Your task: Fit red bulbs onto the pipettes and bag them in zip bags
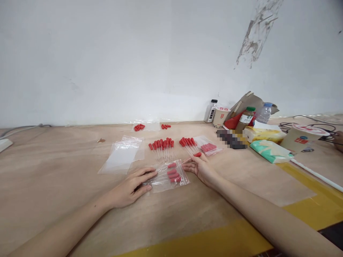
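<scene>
A clear zip bag [160,182] lies in front of me with several red-bulbed glass droppers inside. My left hand [136,185] has its fingers and thumb closed on the bag's left end. In my right hand [199,167] is a dropper [197,154], pinched near its red bulb, its glass tube pointing left above the bag's open right side. Right hand fingers touch or nearly touch the bag's edge. Behind the bag lie a fanned bunch of droppers [162,144] and a smaller bunch [187,142]. A filled bag [208,147] rests beside the smaller bunch.
Flat zip bags [120,157] are stacked on the left. More bags with red bulbs [139,127] lie by the wall. At right stand bottles [245,119], paper cups [301,139], tissue packs [270,150] and cables. Someone else's hand [338,139] shows at the right edge.
</scene>
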Demonstrator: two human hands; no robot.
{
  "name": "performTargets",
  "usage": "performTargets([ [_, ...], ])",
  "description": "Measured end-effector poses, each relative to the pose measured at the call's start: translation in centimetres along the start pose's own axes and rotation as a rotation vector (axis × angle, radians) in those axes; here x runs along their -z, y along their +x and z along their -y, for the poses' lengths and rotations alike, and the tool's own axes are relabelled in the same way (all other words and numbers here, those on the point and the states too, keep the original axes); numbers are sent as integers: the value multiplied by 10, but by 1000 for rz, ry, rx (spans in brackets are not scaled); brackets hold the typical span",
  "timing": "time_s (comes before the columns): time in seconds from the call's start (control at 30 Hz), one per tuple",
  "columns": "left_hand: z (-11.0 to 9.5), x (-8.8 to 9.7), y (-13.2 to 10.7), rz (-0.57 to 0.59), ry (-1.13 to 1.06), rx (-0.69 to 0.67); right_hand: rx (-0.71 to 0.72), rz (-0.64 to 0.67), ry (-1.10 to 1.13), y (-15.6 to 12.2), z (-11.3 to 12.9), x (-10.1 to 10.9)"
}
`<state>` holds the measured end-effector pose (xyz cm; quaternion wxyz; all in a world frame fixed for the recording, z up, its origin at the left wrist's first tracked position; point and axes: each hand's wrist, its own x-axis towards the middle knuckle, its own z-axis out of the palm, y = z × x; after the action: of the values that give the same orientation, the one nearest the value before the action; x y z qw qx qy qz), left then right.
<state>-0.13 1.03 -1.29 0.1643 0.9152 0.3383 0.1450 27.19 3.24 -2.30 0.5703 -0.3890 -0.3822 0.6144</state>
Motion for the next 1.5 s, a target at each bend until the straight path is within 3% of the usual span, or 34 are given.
performTargets([
  [0.2, -1, 1, 0, 5, 26, 19, -91, -12, -41, -2, 4, 3],
  [0.37, -3, 2, 0, 21, 32, 18, 58, -71, -321, -3, 2, 7],
  [0.47, -4, 2, 0, 23, 27, 24, 110, -23, -525, -3, 0, 8],
  [0.7, -5, 2, -1, -6, 16, 32, 36, 1, -210, -1, -6, 5],
  [0.97, -6, 2, 0, -34, 12, 37, 122, 114, -567, 2, -4, 7],
  [1.23, -4, 1, -1, -43, 11, 29, 49, 249, -487, -4, 0, -2],
  [1.3, -4, 1, -1, -42, 12, 33, 80, 205, -513, -3, 2, -1],
  [1.37, -4, 1, -2, -42, 12, 31, 95, 81, -543, -1, 4, -1],
  [1.43, -4, 1, -1, -37, 4, 31, 30, -2, -589, 2, 4, -1],
  [1.5, -3, 2, -1, -32, -11, 33, -84, 10, -619, 5, 5, -3],
])
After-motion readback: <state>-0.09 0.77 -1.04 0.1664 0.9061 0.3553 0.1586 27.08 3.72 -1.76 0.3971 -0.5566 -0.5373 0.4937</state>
